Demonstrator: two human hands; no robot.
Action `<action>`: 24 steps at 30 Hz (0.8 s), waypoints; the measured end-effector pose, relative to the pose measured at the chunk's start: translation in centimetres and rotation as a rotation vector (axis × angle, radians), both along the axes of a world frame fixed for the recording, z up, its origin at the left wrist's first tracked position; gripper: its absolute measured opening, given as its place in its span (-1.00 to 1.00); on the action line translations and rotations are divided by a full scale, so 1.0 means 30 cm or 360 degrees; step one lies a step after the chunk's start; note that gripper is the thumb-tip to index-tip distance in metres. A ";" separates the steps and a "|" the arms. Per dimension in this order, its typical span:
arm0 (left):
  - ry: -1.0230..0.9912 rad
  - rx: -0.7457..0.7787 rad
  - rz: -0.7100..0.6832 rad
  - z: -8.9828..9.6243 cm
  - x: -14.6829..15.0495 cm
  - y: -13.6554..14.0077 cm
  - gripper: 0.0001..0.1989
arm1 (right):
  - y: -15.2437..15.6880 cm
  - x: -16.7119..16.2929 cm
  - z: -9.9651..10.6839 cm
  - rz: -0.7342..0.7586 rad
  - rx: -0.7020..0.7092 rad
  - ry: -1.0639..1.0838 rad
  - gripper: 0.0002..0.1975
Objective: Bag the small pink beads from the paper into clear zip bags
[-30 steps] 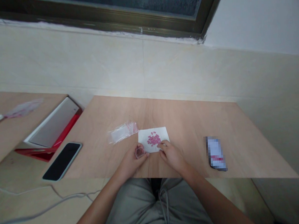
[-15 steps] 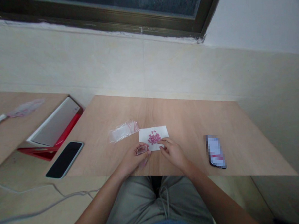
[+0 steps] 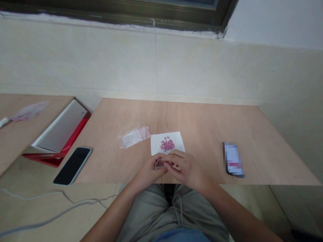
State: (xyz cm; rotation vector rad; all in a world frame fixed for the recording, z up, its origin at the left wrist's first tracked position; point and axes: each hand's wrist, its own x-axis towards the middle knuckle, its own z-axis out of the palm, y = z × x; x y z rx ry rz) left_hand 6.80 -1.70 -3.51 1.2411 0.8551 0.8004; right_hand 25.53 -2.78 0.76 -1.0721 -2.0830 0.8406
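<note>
pink pieces (image 3: 167,144) lie in a loose heap on a white paper (image 3: 155,141), and from where i stand the heap looks much as it did a second ago. what has changed is just below it: the right hand (image 3: 188,166), which had its fingertips at the heap's near edge, has drawn back off it and come up against the left hand (image 3: 151,169) at the near side of the paper. the left hand is closed on a small clear bag (image 3: 160,164), and the right fingers now bend over it. a spot of dark pink shows under them, but i cannot tell whether that is a piece or part of the bag, nor whether the right hand grips anything. to my eye the work has shifted from heap to bag, with most of the pieces still out on the paper. beyond the hands, more clear bags (image 3: 134,137) lie flat on the surface (image 3: 204,129), touching or nearly touching the paper's left corner; a dark-screened phone (image 3: 72,166) rests well off to the left.
</note>
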 end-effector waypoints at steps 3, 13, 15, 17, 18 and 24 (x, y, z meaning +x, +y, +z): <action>-0.0023 -0.0188 0.0119 0.010 -0.004 0.004 -0.70 | 0.024 0.043 -0.057 -0.0289 -0.0058 0.0125 -0.77; -0.0504 -0.0628 0.0388 -0.009 -0.019 0.013 -0.66 | 0.078 0.079 -0.221 -0.0045 -0.0552 0.0267 -0.78; -0.0569 -0.0676 0.0407 -0.013 -0.021 0.017 -0.67 | 0.072 0.066 -0.226 0.0076 -0.0690 0.0385 -0.78; -0.0618 -0.0707 0.0416 -0.012 -0.023 0.019 -0.68 | 0.066 0.056 -0.228 0.0121 -0.0778 0.0464 -0.79; -0.0634 -0.0719 0.0420 -0.010 -0.024 0.019 -0.68 | 0.063 0.052 -0.228 0.0130 -0.0816 0.0487 -0.80; -0.0658 -0.0734 0.0435 0.006 -0.023 0.016 -0.67 | 0.050 0.041 -0.229 0.0161 -0.0941 0.0520 -0.81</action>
